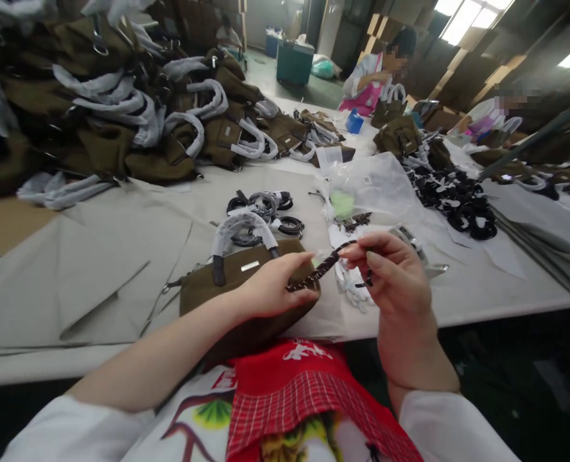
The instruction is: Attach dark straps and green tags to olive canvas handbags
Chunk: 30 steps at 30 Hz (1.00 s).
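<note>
Left hand (276, 282) and right hand (397, 271) both pinch a dark, pale-flecked cord (327, 264) that runs between them, slanting up and away from left to right, over the right end of an olive handbag (237, 274) nearer the left hand.

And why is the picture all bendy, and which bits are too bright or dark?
In the head view, the table edge curves, probably from a wide lens; the windows glare white; under the table is nearly black; the cord looks clearer than the person in pink, partly covered by blocky squares.
</note>
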Motion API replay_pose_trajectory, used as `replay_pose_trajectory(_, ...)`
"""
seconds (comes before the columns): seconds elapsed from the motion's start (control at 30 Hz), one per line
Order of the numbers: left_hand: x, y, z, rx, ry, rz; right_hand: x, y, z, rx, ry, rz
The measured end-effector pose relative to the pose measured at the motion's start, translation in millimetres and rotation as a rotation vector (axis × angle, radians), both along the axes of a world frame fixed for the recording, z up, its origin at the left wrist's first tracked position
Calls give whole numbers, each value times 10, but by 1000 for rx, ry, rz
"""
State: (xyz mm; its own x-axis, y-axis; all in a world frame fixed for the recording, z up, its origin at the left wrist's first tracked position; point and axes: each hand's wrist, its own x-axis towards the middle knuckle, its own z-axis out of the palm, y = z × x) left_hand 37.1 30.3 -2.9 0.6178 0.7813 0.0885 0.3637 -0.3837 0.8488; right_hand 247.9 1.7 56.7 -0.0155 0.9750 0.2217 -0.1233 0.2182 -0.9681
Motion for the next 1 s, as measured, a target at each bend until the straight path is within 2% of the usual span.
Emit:
replay_pose_trajectory(0.07, 15, -4, 6, -294, -81, -141, -61, -2, -53, -8, 74, -5)
replay_pose_trajectory(0.1, 8, -19, -3, -426, -137, -170, -59, 13, -96, -20, 107, -29)
replay_pose_trajectory(0.2, -56, -97, -58, -719, -375, -172, 31, 65, -257, -89, 178, -123)
replay_pose_trajectory(0.3, -148, -176, -131, -926, -592, -196, 147, 62, -408, -200, 204, -154)
replay_pose_trajectory(0.47, -262, -241, -189, -1004, -779, -178, 280, -47, -605, -326, 230, -146)
replay_pose_trajectory(0.57, -287, -250, -178, -990, -781, -138, 355, -90, -743, -371, 194, -169)
replay_pose_trajectory(0.67, -284, -260, -176, -1001, -754, -129, 398, -78, -889, -366, 63, -185)
replay_pose_trajectory(0.77, -255, -278, -189, -1040, -767, -114, 356, -59, -966, -216, -257, -245)
replay_pose_trajectory(0.83, -228, -290, -196, -1062, -798, -73, 269, -81, -946, -5, -506, -396)
replay_pose_trajectory(0.9, -203, -299, -198, -1085, -828, -39, 141, -140, -876, 205, -659, -520)
replay_pose_trajectory(0.93, -194, -302, -199, -1098, -839, -28, 66, -178, -831, 276, -696, -513)
replay_pose_trajectory(1.0, -183, -310, -201, -1124, -862, -10, -86, -252, -745, 343, -742, -384)
